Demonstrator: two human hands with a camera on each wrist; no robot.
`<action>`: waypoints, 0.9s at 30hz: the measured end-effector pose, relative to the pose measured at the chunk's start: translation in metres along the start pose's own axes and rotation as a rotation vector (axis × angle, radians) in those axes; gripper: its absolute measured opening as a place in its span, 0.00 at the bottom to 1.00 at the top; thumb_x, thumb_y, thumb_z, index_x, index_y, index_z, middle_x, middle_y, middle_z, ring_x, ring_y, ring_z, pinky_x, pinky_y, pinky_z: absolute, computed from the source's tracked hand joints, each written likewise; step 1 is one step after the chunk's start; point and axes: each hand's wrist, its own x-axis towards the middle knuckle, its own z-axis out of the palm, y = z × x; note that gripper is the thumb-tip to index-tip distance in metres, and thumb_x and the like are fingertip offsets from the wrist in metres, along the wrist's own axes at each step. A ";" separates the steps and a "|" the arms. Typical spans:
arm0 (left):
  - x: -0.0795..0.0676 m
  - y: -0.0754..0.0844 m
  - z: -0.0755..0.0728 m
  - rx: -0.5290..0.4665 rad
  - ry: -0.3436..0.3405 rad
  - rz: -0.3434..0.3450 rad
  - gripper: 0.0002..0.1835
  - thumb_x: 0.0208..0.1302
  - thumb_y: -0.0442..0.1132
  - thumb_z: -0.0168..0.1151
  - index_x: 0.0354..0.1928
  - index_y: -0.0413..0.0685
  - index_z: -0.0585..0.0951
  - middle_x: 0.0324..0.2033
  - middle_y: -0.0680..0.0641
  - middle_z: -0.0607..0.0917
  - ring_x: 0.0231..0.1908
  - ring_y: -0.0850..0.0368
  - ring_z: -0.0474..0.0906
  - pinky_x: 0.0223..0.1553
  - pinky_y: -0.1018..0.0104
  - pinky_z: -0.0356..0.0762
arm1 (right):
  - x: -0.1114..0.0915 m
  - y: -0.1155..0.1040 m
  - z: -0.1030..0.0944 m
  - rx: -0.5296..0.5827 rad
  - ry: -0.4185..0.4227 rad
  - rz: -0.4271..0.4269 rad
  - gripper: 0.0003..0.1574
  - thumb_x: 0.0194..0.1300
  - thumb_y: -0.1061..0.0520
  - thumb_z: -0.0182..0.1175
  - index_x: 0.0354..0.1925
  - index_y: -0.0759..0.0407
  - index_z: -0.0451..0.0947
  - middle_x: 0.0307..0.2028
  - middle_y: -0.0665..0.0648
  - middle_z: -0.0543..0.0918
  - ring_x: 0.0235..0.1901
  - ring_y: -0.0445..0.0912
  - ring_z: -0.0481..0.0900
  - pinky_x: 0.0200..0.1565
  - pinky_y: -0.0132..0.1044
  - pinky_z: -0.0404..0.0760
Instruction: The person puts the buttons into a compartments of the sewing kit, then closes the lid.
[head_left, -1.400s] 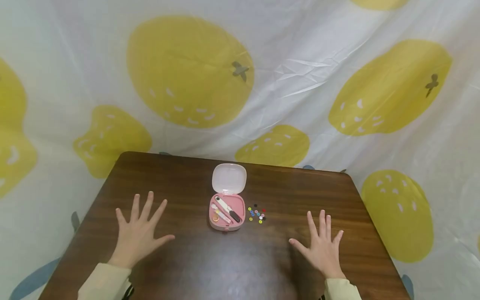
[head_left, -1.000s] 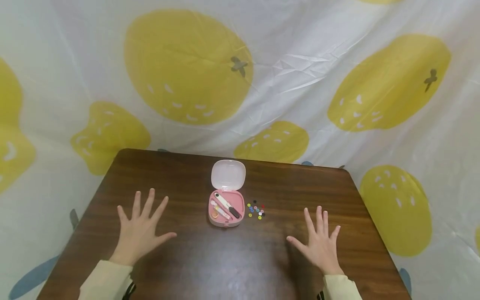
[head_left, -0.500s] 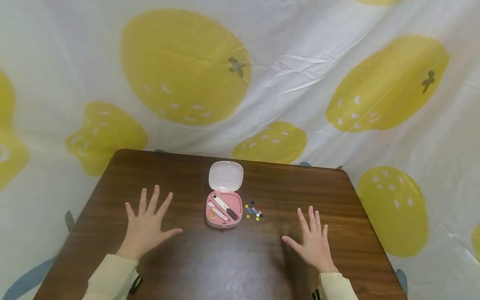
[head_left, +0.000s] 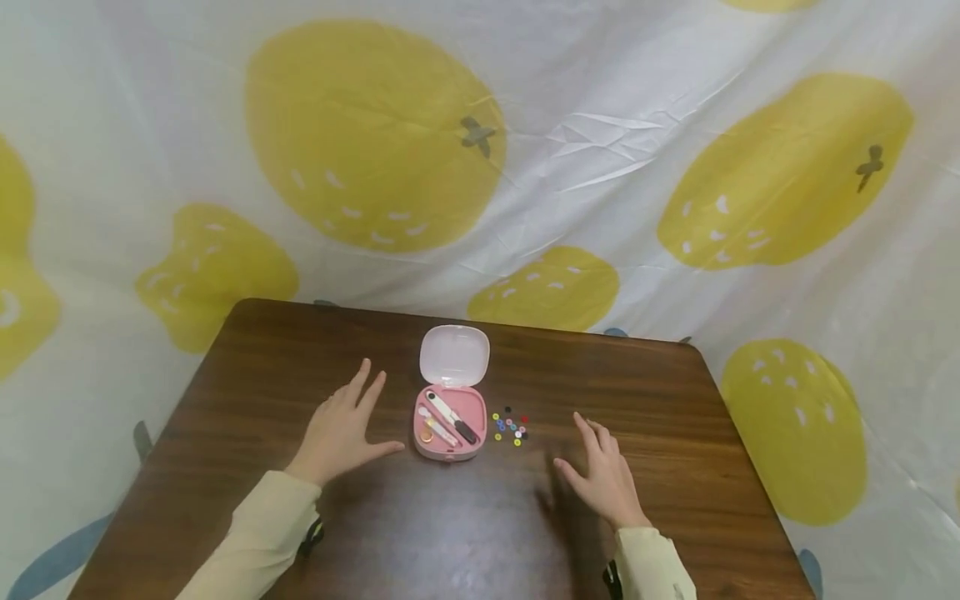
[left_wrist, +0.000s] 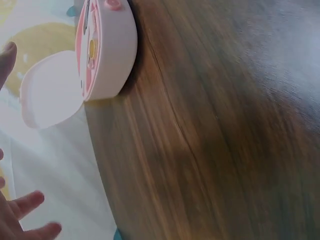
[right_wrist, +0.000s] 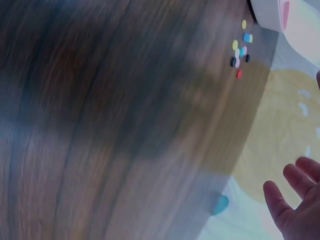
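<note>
A small pink box [head_left: 450, 450] stands on the table with its white lid [head_left: 454, 357] tipped back. Inside lie a white tool with a black end [head_left: 454, 419], a slim pale stick-like item [head_left: 442, 432] and a small gold-coloured ring [head_left: 427, 436]. Just right of the box, several small coloured buttons [head_left: 517, 433] are scattered. My left hand [head_left: 339, 437], thumb spread from the fingers, hovers left of the box and holds nothing. To the right of the buttons is my right hand [head_left: 606, 482], fingers relaxed, apart from them and holding nothing. Both wrist views show only some fingers.
A dark wooden table [head_left: 450, 533] with rounded far corners lies under both hands. Behind it hangs a white curtain [head_left: 570, 192] printed with yellow fruit, meeting the table's far edge.
My left hand has moved right, toward the box, and turned. My right hand has shifted a little left, its fingers now closer together. Box and buttons stay where they were.
</note>
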 end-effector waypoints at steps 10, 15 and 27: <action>0.029 0.012 0.022 -0.142 -0.076 -0.042 0.55 0.36 0.67 0.68 0.66 0.46 0.60 0.62 0.39 0.61 0.58 0.38 0.58 0.49 0.38 0.64 | 0.009 -0.003 0.025 0.044 -0.001 0.038 0.37 0.52 0.50 0.65 0.59 0.56 0.67 0.43 0.60 0.76 0.41 0.53 0.73 0.36 0.49 0.73; 0.039 0.015 0.031 -0.168 -0.118 -0.034 0.55 0.33 0.65 0.70 0.65 0.46 0.62 0.62 0.40 0.61 0.58 0.37 0.57 0.50 0.38 0.63 | 0.013 -0.006 0.035 0.063 -0.009 0.039 0.34 0.51 0.51 0.66 0.56 0.59 0.70 0.40 0.60 0.77 0.41 0.53 0.74 0.37 0.49 0.74; 0.053 0.028 0.043 -0.213 -0.270 -0.090 0.51 0.30 0.60 0.74 0.61 0.50 0.67 0.56 0.42 0.64 0.55 0.41 0.59 0.52 0.42 0.62 | 0.024 -0.008 0.058 0.075 -0.046 0.094 0.23 0.50 0.53 0.66 0.45 0.60 0.75 0.36 0.56 0.81 0.38 0.52 0.78 0.37 0.48 0.75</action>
